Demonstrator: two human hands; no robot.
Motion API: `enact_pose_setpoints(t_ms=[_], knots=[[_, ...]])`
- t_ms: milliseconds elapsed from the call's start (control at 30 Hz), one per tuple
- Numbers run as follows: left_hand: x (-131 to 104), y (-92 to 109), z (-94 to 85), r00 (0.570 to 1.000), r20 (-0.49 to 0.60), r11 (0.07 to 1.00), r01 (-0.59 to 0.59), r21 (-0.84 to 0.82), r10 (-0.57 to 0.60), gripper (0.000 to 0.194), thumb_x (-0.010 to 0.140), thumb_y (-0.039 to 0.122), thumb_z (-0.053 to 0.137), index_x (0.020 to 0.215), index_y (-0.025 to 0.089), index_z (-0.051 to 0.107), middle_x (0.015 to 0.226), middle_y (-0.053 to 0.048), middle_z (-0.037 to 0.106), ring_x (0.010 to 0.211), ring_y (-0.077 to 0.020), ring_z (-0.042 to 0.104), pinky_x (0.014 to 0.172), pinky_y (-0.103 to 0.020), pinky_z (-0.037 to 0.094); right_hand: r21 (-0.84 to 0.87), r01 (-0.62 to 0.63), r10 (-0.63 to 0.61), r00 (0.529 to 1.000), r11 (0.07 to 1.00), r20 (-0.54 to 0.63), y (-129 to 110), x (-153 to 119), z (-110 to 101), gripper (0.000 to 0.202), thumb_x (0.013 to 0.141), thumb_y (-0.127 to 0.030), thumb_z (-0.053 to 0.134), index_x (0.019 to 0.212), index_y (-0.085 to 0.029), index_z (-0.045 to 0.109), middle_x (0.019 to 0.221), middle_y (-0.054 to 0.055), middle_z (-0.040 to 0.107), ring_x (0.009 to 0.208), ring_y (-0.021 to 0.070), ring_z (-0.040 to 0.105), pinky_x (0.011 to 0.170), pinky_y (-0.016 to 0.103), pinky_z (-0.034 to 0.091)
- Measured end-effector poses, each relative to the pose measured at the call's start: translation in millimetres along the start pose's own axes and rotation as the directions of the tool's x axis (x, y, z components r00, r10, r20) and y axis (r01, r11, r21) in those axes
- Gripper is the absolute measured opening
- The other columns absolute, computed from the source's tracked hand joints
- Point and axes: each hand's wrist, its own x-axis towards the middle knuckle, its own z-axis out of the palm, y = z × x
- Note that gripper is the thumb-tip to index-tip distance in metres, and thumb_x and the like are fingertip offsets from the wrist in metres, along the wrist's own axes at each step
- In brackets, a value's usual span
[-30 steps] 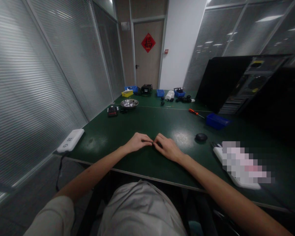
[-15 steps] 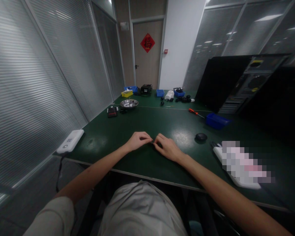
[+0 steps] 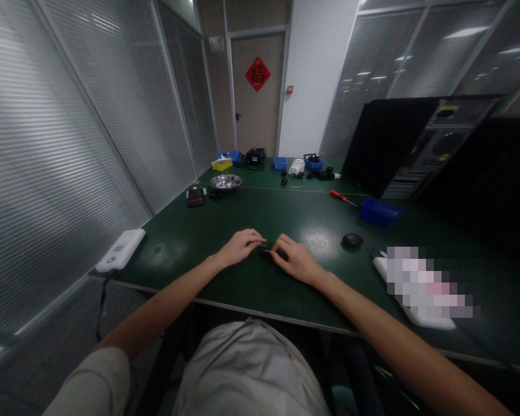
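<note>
My left hand (image 3: 239,247) hovers over the green table (image 3: 225,283) near its front edge. Its thumb and fingertips are pinched together at a small greenish piece (image 3: 263,244), too small to name. Close beside it, my right hand (image 3: 295,258) is closed with bent fingers on a small black piece (image 3: 264,252) that has a thin, light edge. Much of this black piece is hidden under the right fingers. A narrow gap separates the two hands.
To the right lie a black mouse (image 3: 352,240), a blue bin (image 3: 379,212) and an orange-handled screwdriver (image 3: 338,196). A metal bowl (image 3: 226,183) with small parts stands farther back left. White devices sit at left (image 3: 121,250) and right (image 3: 416,312). A computer case (image 3: 394,144) stands at right.
My left fingertips have drawn slightly up and left, away from my right hand. The greenish piece and the black piece now show between the hands. The whole view has shifted a little.
</note>
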Motion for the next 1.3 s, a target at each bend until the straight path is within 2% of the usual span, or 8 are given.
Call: enact_pose_setpoints(t_ms=[200,400,633,733,833,1000,1133,1300], knots=[[-3,19,-2.5,0.996,0.063,0.998,-0.054,-0.043,0.057,0.023,0.095,0.034,0.066,0.114,0.022,0.071,0.118,-0.008,0.069,0.114,-0.0219,0.059,0.103,-0.038,0.046,0.047,0.031,-0.028,0.999,0.998,-0.045,-3,-3,-6,0.011,0.103,-0.032,0.053,0.102,-0.023,0.06,0.103,0.004,0.06,0.081,0.0147,0.06,0.072,0.027,0.046],[1,9,1.2,0.998,0.064,0.999,0.02,0.032,-0.022,0.021,0.096,0.035,0.064,0.111,0.021,0.071,0.111,-0.007,0.071,0.106,-0.0206,0.063,0.096,-0.035,0.049,0.032,0.016,-0.015,0.998,0.999,-0.055,-3,-5,-9,0.011,0.102,-0.032,0.053,0.102,-0.023,0.06,0.102,0.004,0.06,0.079,0.0148,0.059,0.072,0.027,0.047],[5,-6,-3.7,0.989,0.138,0.988,-0.065,0.137,0.047,0.029,0.102,0.029,0.052,0.126,0.022,0.067,0.117,-0.008,0.069,0.11,-0.0205,0.062,0.098,-0.034,0.047,0.013,-0.019,0.019,0.999,1.0,-0.036,-6,-5,-13,0.01,0.101,-0.031,0.053,0.101,-0.023,0.06,0.103,0.004,0.06,0.078,0.0149,0.058,0.07,0.027,0.045],[-4,-38,-30.8,0.993,0.104,0.974,0.026,0.223,-0.05,0.031,0.102,0.029,0.05,0.127,0.021,0.067,0.12,-0.009,0.068,0.112,-0.0213,0.062,0.1,-0.036,0.047,0.007,-0.025,0.026,0.999,1.0,-0.037,-4,-5,-13,0.011,0.101,-0.031,0.053,0.1,-0.023,0.06,0.103,0.004,0.06,0.078,0.0146,0.058,0.07,0.027,0.045],[-28,-86,-78.5,0.967,-0.002,0.898,0.235,0.373,-0.253,0.034,0.101,0.029,0.049,0.129,0.02,0.067,0.124,-0.01,0.068,0.114,-0.0239,0.061,0.103,-0.039,0.045,0.006,-0.032,0.032,0.999,0.999,-0.042,-1,-5,-12,0.011,0.101,-0.032,0.054,0.099,-0.022,0.059,0.102,0.004,0.06,0.079,0.0147,0.059,0.071,0.027,0.045],[-87,-160,-152.1,0.822,-0.279,0.609,0.559,0.563,-0.496,0.039,0.096,0.028,0.046,0.124,0.015,0.07,0.126,-0.014,0.067,0.118,-0.029,0.06,0.107,-0.042,0.043,-0.004,-0.029,0.029,0.998,1.0,-0.05,0,-6,-12,0.011,0.101,-0.032,0.054,0.1,-0.022,0.06,0.102,0.003,0.059,0.08,0.0144,0.059,0.071,0.027,0.045],[-111,-185,-169.5,0.774,-0.343,0.539,0.622,0.569,-0.532,0.041,0.095,0.029,0.044,0.123,0.015,0.071,0.125,-0.014,0.069,0.117,-0.0297,0.062,0.105,-0.041,0.046,-0.007,-0.036,0.036,0.998,0.999,-0.052,0,-6,-11,0.011,0.101,-0.031,0.054,0.1,-0.022,0.06,0.103,0.004,0.06,0.079,0.0145,0.059,0.071,0.027,0.045],[-110,-186,-165.8,0.753,-0.432,0.548,0.658,0.517,-0.496,0.042,0.095,0.028,0.044,0.125,0.013,0.07,0.127,-0.014,0.069,0.12,-0.0281,0.061,0.108,-0.039,0.044,-0.004,-0.042,0.042,0.997,0.999,-0.059,0,-6,-10,0.011,0.101,-0.031,0.054,0.1,-0.022,0.06,0.102,0.004,0.06,0.078,0.0143,0.059,0.07,0.027,0.045]])
